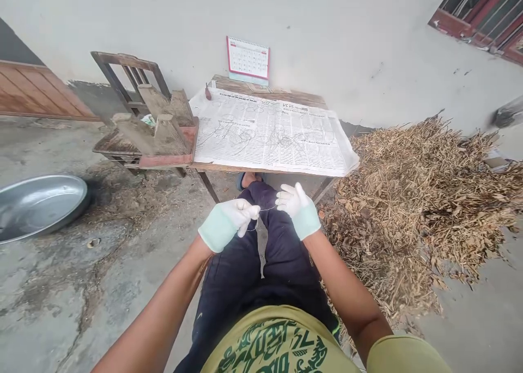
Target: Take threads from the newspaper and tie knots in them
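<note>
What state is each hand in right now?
Left hand: closed, holding a thin wire.
Right hand: open; whether it touches the wire cannot be told.

Gloves (235, 216) matt cloth; wire (267, 209) smooth, metal-looking; newspaper (229, 154) matt paper (creased); basin (78, 193) glossy metal; table (306, 98) worn wood.

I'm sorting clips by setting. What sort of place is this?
Likely a yard or porch outside a home, perhaps rural: a heap of dry plant stalks and a metal basin sit on cracked concrete, and a barred, red-framed window shows at upper right.
</note>
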Available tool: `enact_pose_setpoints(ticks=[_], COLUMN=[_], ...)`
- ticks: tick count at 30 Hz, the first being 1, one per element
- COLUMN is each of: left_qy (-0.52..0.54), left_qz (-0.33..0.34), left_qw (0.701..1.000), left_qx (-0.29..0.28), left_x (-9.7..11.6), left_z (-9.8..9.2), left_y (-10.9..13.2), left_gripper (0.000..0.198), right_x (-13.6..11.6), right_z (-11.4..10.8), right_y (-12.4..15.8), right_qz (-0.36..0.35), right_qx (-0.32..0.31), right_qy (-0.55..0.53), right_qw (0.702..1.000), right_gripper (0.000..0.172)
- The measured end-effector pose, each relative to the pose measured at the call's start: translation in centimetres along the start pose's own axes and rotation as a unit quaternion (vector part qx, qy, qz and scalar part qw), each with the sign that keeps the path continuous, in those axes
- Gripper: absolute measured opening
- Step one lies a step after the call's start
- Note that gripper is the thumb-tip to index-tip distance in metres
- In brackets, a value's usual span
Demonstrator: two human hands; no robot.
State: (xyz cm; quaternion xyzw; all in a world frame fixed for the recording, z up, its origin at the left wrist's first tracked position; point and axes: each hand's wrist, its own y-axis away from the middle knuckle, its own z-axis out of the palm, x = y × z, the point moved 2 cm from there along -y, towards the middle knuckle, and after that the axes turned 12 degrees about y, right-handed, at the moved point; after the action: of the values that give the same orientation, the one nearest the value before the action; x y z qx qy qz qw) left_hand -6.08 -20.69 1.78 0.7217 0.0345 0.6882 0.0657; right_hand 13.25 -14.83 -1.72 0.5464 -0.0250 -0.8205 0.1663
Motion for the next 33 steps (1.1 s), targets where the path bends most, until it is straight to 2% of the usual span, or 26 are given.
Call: enact_pose_setpoints(ticks=[2, 6, 10, 13, 17, 21, 24, 27, 31, 33], left_qy=[-0.013, -0.026, -0.045, -0.077, -0.117, -0.079, -0.026, -0.004, 0.001, 0.012], left_qz=[0.007, 0.009, 0.0, -0.007, -0.025, -0.039, -0.041, -0.03, 0.036, 0.066], left_qw=[1.0, 0.999, 0.999, 0.996, 0.99, 0.993, 0.997, 0.999, 0.996, 0.992], left_qx=[0.016, 0.028, -0.006, -0.041, -0.071, -0.079, -0.063, -0.015, 0.078, 0.104], left_x=[0.6, 0.7, 0.0, -0.1, 0.2, 0.6, 1.1, 1.7, 2.2, 2.2], left_z=[-0.1, 0.0, 0.3, 0.3, 0.1, 0.6, 1.2, 1.4, 1.3, 1.5], left_y=[0.5, 1.1, 0.9, 0.4, -0.9, -3.0, -4.3, -5.2, -5.8, -6.0], left_gripper=[0.042, 0.04, 0.038, 0.039, 0.038, 0.039, 0.044, 0.054, 0.061, 0.06], right_x=[-0.1, 0.0, -0.8, -1.6, -2.4, -2.8, -3.0, -3.6, -5.2, -6.1], right_z=[-0.2, 1.0, 2.3, 2.3, 1.5, 0.6, 0.2, 0.0, 0.1, 0.2], right_y=[0.2, 1.6, 2.8, 3.1, 2.5, 1.0, -0.5, -2.2, -4.3, -5.2], right_qz=[0.004, -0.026, -0.099, -0.113, -0.101, -0.067, -0.043, -0.034, -0.05, -0.055], right_qx=[0.005, -0.026, -0.003, -0.015, -0.03, 0.019, 0.06, 0.077, 0.101, 0.117], right_qy=[0.001, 0.101, 0.206, 0.265, 0.275, 0.227, 0.174, 0.133, 0.107, 0.099], right_qw=[1.0, 0.994, 0.973, 0.958, 0.956, 0.971, 0.982, 0.987, 0.988, 0.987], right_gripper=[0.052, 0.044, 0.026, 0.026, 0.025, 0.025, 0.023, 0.024, 0.025, 0.024])
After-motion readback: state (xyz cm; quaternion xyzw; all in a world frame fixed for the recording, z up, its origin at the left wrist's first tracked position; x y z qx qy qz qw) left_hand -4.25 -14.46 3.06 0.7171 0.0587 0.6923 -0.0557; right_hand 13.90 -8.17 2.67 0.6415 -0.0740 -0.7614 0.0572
